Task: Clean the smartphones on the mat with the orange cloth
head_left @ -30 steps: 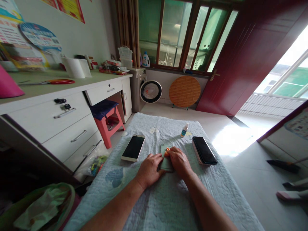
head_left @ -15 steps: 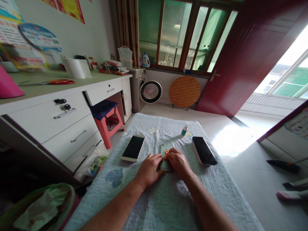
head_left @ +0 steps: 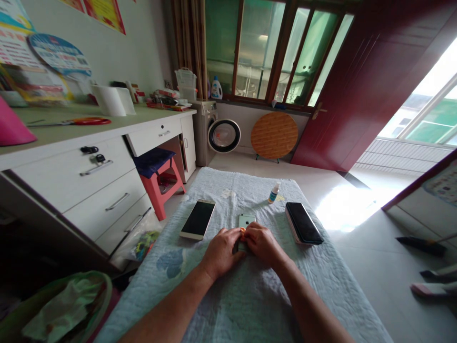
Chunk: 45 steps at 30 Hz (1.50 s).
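A silver-grey phone [head_left: 246, 219] lies back side up on the quilted cloth [head_left: 228, 186], its logo showing at the far end. My left hand [head_left: 223, 250] grips the phone's left edge, thumb at the near end. Pinched in my right hand [head_left: 262, 243] is a small orange cloth [head_left: 243, 230], pressed on the phone's back. My hands cover much of the phone's near half. To the left lies a gold-framed phone [head_left: 198, 219], screen up. On the right is a dark-screened phone [head_left: 303, 223] on what looks like a pinkish case or second phone.
A small spray bottle [head_left: 274, 193] stands beyond my hands, right of centre. Left of the covered table are a white desk [head_left: 71, 176], a red stool [head_left: 162, 186] and a waste bin [head_left: 105, 305]. A washing machine [head_left: 205, 128] with its door open stands behind.
My right hand has slid the orange cloth toward me and slightly left along the phone's back, uncovering the logo. My left hand stays at the phone's edge.
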Each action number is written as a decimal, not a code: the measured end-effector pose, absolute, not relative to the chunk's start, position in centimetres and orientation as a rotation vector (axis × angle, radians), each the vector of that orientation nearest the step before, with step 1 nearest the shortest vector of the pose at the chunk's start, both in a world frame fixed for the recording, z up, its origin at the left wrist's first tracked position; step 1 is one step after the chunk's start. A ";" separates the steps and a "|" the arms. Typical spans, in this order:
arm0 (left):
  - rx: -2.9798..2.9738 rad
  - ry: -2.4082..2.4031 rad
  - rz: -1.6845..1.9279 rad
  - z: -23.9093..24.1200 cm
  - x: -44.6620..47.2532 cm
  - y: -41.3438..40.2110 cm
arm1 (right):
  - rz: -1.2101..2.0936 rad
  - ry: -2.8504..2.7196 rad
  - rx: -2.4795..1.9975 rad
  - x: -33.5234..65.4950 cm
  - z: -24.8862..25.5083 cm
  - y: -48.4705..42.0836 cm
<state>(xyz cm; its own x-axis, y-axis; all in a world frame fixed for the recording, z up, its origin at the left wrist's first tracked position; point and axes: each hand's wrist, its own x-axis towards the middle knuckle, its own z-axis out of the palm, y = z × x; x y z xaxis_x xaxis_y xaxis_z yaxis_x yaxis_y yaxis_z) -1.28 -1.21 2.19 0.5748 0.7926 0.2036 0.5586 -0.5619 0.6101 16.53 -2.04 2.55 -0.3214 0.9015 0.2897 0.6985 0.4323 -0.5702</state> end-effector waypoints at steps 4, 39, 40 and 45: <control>2.322 1.088 0.626 2.2 -1.3 -1.2 | 0.501 -2.126 -1.324 16.8 2.6 -1.9; 2.267 1.191 0.573 1.9 -1.2 -1.1 | 0.509 -2.012 -1.506 17.1 3.2 -2.0; 2.267 1.189 0.571 1.9 -1.3 -1.1 | 0.502 -2.011 -1.517 17.1 3.2 -2.0; 2.267 1.196 0.583 1.9 -1.4 -1.1 | 0.565 -2.081 -1.476 17.2 3.3 -1.9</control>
